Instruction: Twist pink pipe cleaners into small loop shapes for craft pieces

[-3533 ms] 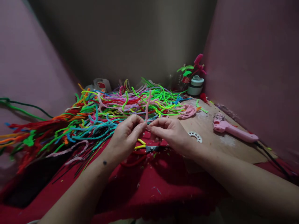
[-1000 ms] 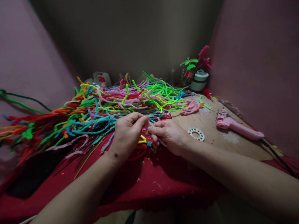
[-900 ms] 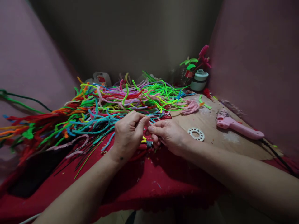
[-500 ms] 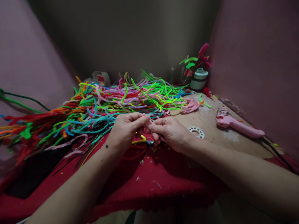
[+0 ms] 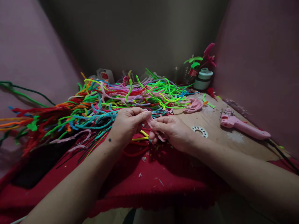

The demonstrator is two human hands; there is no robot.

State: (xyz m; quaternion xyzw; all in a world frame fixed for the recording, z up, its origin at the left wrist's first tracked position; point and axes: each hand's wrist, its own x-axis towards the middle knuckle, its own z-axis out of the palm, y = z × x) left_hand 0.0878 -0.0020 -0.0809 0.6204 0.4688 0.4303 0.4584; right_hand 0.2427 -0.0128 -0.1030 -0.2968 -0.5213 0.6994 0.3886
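Note:
Between my two hands is a pink pipe cleaner (image 5: 149,122), bent or twisted, with a tail hanging below my right fingers. My left hand (image 5: 127,124) pinches its upper part between thumb and forefinger. My right hand (image 5: 171,129) grips it slightly lower, thumb on top; its other fingers curl underneath. Just below the hands lie yellow-handled pliers (image 5: 141,137), their head partly hidden by the right fingers. A big heap of colourful pipe cleaners (image 5: 130,93) spreads behind and to the left.
On a wooden board (image 5: 215,149) at right rest a pink glue gun (image 5: 245,126) with a black cord, a white ring with holes (image 5: 200,131) and a pink pipe-cleaner bundle (image 5: 193,105). A lidded jar (image 5: 203,79) stands behind. Scraps dot the red cloth (image 5: 149,186); a black flat object (image 5: 35,168) lies left.
The fingertips have drawn slightly apart, so more of the pink pipe cleaner shows between them. The whole view has shifted a little, moving the scene rightward.

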